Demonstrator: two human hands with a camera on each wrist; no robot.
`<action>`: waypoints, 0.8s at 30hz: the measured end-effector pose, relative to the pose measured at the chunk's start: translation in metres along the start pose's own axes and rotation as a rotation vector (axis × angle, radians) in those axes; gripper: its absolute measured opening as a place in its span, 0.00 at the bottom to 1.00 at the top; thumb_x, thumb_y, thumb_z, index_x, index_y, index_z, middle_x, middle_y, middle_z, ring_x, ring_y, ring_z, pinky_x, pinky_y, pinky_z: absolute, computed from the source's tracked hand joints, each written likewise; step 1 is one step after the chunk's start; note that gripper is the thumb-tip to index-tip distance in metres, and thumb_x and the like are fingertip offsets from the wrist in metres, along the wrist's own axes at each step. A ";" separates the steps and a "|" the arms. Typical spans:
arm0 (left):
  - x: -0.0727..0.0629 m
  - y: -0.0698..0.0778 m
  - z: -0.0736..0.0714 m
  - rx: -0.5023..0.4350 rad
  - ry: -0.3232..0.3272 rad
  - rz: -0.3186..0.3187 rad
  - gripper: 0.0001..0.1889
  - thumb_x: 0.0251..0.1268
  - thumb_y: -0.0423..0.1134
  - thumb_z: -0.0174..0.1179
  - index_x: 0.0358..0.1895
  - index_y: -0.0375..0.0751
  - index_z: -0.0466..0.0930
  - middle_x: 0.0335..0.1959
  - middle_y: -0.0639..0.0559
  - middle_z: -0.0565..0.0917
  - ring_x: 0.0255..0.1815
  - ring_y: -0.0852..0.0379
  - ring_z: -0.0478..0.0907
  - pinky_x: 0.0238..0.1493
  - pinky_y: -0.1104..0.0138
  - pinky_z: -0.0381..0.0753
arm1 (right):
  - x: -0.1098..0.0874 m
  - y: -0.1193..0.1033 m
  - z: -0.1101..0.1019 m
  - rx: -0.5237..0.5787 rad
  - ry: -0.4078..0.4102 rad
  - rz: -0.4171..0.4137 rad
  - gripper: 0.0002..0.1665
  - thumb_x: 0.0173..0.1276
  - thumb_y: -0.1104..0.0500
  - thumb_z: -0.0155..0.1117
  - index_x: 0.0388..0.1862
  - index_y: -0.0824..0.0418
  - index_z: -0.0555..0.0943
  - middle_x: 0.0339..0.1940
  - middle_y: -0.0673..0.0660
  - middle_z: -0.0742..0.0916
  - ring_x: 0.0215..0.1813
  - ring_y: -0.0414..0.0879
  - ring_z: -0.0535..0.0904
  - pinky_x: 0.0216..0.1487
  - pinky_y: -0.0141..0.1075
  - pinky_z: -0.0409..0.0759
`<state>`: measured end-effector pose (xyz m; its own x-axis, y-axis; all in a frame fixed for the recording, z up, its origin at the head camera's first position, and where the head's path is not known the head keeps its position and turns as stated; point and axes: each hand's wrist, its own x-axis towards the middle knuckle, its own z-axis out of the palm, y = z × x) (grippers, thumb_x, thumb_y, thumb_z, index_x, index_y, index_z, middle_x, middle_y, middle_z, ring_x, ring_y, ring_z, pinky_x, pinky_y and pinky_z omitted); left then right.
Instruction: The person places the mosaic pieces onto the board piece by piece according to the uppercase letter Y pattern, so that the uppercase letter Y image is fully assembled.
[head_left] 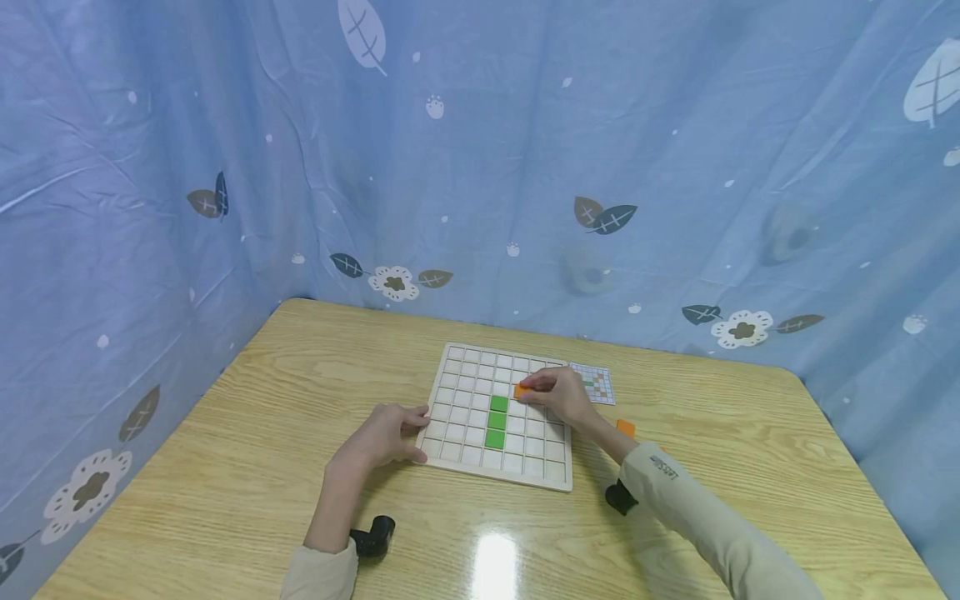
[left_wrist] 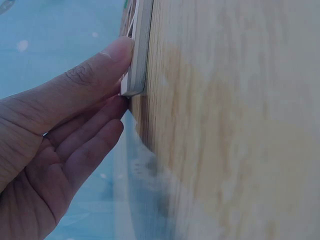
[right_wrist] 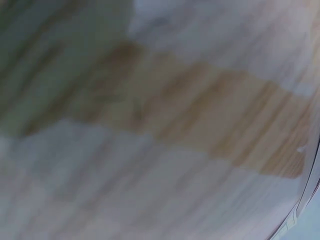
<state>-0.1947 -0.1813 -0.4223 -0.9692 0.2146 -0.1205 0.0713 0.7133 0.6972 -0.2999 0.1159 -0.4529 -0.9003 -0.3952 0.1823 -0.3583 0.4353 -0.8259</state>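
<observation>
Right grip (head_left: 558, 393): narrow gap, thumb and fingertips pinching a small orange tile (head_left: 521, 391) by its side. Left grip (head_left: 381, 433): thumb and fingers bracket the near-left corner of the board (head_left: 495, 476); left wrist view has the thumb pad against the rim, other fingers bent next to the corner.

Orange tile: flat, square, plain bright orange, partly covered by fingertips. It's at the board's far half, right of centre: one column right of the green tiles (head_left: 496, 421) and slightly beyond the farthest of them. Can't tell if it's seated in its cell or held just above.

Board: pale wood, raised rim, thin grid lines, light square cells. Three green tiles sit in one column, one per cell, in a row with each other.

Orientation: tile looks square, so I can't pick out a long axis; its edges run roughly with the grid. Board is close to square too, lies flat, turned a little, right side nearer the person. Green row's long axis runs near to far, far end leaning slightly right.

Around it: printed grid card (head_left: 602, 392) with coloured squares, flat on the wood surface (head_left: 225, 467) just beside the board's far-right corner, partly behind the right hand. Another orange piece (head_left: 626, 427) lies near the right forearm, partly hidden. Right wrist view: mostly blurred surface.
</observation>
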 end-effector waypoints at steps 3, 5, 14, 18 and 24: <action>0.000 0.000 0.000 -0.003 0.001 -0.004 0.30 0.40 0.34 0.76 0.54 0.34 0.81 0.65 0.47 0.74 0.70 0.43 0.61 0.67 0.53 0.66 | 0.001 -0.001 0.001 0.005 0.000 0.005 0.13 0.54 0.65 0.74 0.40 0.68 0.86 0.38 0.61 0.88 0.40 0.51 0.86 0.41 0.34 0.84; -0.001 0.000 0.000 0.000 0.001 -0.005 0.30 0.40 0.34 0.76 0.54 0.34 0.81 0.65 0.48 0.74 0.71 0.42 0.60 0.67 0.53 0.65 | 0.002 0.000 0.002 0.017 0.001 0.014 0.14 0.54 0.65 0.74 0.40 0.67 0.87 0.38 0.61 0.88 0.40 0.51 0.86 0.40 0.33 0.84; -0.001 0.001 0.000 0.008 -0.003 -0.004 0.30 0.41 0.34 0.75 0.54 0.34 0.81 0.65 0.48 0.73 0.71 0.42 0.60 0.68 0.52 0.64 | 0.004 0.004 0.007 0.023 0.015 -0.008 0.14 0.54 0.64 0.74 0.40 0.69 0.86 0.38 0.64 0.88 0.38 0.53 0.86 0.38 0.31 0.84; -0.001 0.001 -0.001 0.010 -0.005 -0.010 0.29 0.41 0.34 0.75 0.54 0.35 0.82 0.65 0.48 0.73 0.71 0.41 0.59 0.68 0.52 0.63 | 0.004 0.003 0.007 -0.001 0.014 0.011 0.15 0.54 0.63 0.74 0.40 0.68 0.87 0.39 0.62 0.88 0.39 0.51 0.85 0.38 0.31 0.84; -0.001 0.001 -0.001 0.009 -0.010 -0.014 0.30 0.42 0.34 0.75 0.55 0.34 0.81 0.66 0.48 0.73 0.71 0.41 0.58 0.68 0.51 0.63 | 0.002 -0.001 0.002 -0.012 0.010 0.016 0.16 0.53 0.63 0.75 0.42 0.67 0.86 0.41 0.60 0.88 0.40 0.49 0.85 0.40 0.32 0.83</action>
<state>-0.1937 -0.1816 -0.4208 -0.9679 0.2106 -0.1373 0.0595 0.7226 0.6887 -0.3006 0.1130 -0.4535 -0.9084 -0.3802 0.1740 -0.3465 0.4515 -0.8223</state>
